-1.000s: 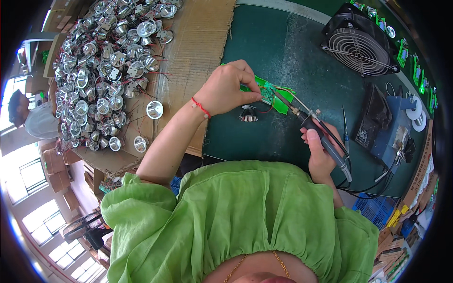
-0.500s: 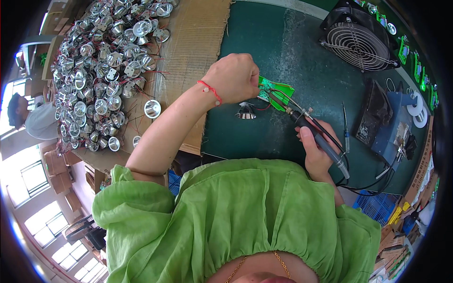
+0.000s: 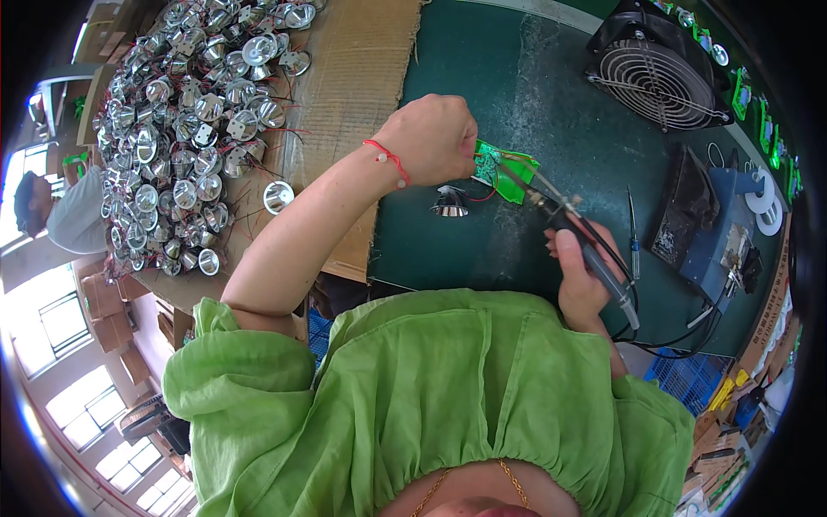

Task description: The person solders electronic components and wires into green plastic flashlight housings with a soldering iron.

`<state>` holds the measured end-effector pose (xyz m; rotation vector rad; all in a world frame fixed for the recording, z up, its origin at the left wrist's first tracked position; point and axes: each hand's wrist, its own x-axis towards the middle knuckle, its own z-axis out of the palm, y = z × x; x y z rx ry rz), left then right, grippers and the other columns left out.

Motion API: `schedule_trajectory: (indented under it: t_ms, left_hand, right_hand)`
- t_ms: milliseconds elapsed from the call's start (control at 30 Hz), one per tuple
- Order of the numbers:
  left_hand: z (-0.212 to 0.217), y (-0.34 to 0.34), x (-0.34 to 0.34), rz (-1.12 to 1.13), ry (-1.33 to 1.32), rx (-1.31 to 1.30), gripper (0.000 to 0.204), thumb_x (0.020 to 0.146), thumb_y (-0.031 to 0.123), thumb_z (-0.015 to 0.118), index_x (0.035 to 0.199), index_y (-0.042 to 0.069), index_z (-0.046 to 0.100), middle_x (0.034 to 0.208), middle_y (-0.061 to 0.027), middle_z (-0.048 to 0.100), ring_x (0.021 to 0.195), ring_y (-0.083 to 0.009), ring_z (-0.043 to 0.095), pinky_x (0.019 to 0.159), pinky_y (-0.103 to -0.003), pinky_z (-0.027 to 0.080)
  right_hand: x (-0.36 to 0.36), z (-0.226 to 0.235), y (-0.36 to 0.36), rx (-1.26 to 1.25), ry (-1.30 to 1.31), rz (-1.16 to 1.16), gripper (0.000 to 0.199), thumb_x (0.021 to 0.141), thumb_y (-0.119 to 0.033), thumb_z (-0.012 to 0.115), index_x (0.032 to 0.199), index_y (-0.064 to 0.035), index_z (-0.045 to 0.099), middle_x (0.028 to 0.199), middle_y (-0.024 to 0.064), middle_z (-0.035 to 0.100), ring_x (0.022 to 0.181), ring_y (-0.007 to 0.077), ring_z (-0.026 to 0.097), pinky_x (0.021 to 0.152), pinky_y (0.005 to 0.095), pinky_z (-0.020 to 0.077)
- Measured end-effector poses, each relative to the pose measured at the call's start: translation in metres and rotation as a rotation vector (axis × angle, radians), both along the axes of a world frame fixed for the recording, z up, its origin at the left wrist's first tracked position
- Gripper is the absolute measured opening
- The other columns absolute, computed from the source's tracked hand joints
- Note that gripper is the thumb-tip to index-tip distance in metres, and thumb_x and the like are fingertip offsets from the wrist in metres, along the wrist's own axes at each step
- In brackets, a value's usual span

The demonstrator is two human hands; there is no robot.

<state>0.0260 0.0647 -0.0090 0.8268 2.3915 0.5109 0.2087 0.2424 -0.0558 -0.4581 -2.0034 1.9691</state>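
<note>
My left hand (image 3: 433,140) is closed, knuckles up, at the left end of a green circuit board (image 3: 517,183). Its fingertips are hidden, so I cannot tell whether they pinch the board or a thin wire. In my right hand (image 3: 583,271) is a soldering iron (image 3: 594,258) with a dark handle and a thin metal tube alongside. Its front end reaches over the board; the tip is blurred. Just below my left hand, a silver reflector cup (image 3: 450,202) rests on the table, joined to the board by a red wire (image 3: 482,197).
Many wired reflector cups (image 3: 185,129) are heaped on cardboard (image 3: 345,103) at the left. A black fan (image 3: 655,77) stands far right, above a blue device (image 3: 724,224) with white spools (image 3: 762,202). A slim screwdriver-like tool (image 3: 634,233) lies right of my right hand. Another person (image 3: 73,211) is far left.
The soldering iron's front end has drawn back slightly from the board's left part toward its right side. My left hand has shifted a little to the right.
</note>
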Motion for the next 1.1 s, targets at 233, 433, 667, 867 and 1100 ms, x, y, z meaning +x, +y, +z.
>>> schedule_trajectory:
  t_ms: [233, 433, 667, 867, 1100]
  left_hand:
    - [0.001, 0.000, 0.000, 0.006, 0.004, -0.012, 0.013, 0.066, 0.016, 0.067, 0.067, 0.003, 0.068, 0.081, -0.0122, 0.061, 0.076, -0.0292, 0.062, 0.073, -0.036, 0.049]
    - [0.001, 0.001, 0.000, 0.019, -0.005, -0.018, 0.014, 0.066, 0.017, 0.067, 0.067, 0.003, 0.068, 0.081, -0.0121, 0.061, 0.076, -0.0289, 0.062, 0.073, -0.037, 0.049]
    - [0.006, -0.005, -0.003, -0.005, 0.024, -0.035, 0.015, 0.066, 0.017, 0.071, 0.073, 0.005, 0.069, 0.084, -0.0112, 0.062, 0.079, -0.0284, 0.062, 0.072, -0.036, 0.050]
    - [0.000, -0.033, -0.019, -0.312, 0.408, -0.026, 0.046, 0.062, 0.017, 0.077, 0.105, 0.008, 0.065, 0.091, -0.0095, 0.061, 0.092, -0.0280, 0.060, 0.080, -0.036, 0.049]
    - [0.013, -0.026, -0.114, 0.013, 0.312, -0.053, 0.052, 0.060, 0.041, 0.073, 0.100, 0.007, 0.070, 0.091, -0.0130, 0.067, 0.084, -0.0281, 0.065, 0.078, -0.035, 0.051]
  right_hand:
    - [-0.003, 0.006, 0.008, -0.086, 0.057, -0.064, 0.025, 0.083, -0.002, 0.065, 0.105, 0.0061, 0.059, 0.086, 0.0157, 0.067, 0.072, 0.0149, 0.063, 0.066, 0.0245, 0.0520]
    - [-0.004, 0.002, 0.011, -0.089, 0.072, -0.071, 0.026, 0.084, -0.004, 0.066, 0.106, 0.0057, 0.058, 0.086, 0.0153, 0.066, 0.073, 0.0150, 0.063, 0.067, 0.0245, 0.0518]
    - [-0.008, -0.001, 0.022, -0.066, 0.072, -0.135, 0.025, 0.086, -0.007, 0.064, 0.107, 0.0054, 0.058, 0.086, 0.0151, 0.066, 0.072, 0.0143, 0.063, 0.065, 0.0236, 0.0512]
    - [-0.016, -0.007, 0.030, -0.053, 0.075, -0.186, 0.026, 0.087, -0.008, 0.063, 0.108, 0.0057, 0.058, 0.086, 0.0154, 0.066, 0.072, 0.0141, 0.063, 0.065, 0.0231, 0.0507]
    - [-0.023, -0.010, 0.034, -0.112, 0.047, -0.226, 0.025, 0.087, -0.008, 0.062, 0.107, 0.0060, 0.058, 0.085, 0.0142, 0.066, 0.070, 0.0132, 0.062, 0.064, 0.0223, 0.0495]
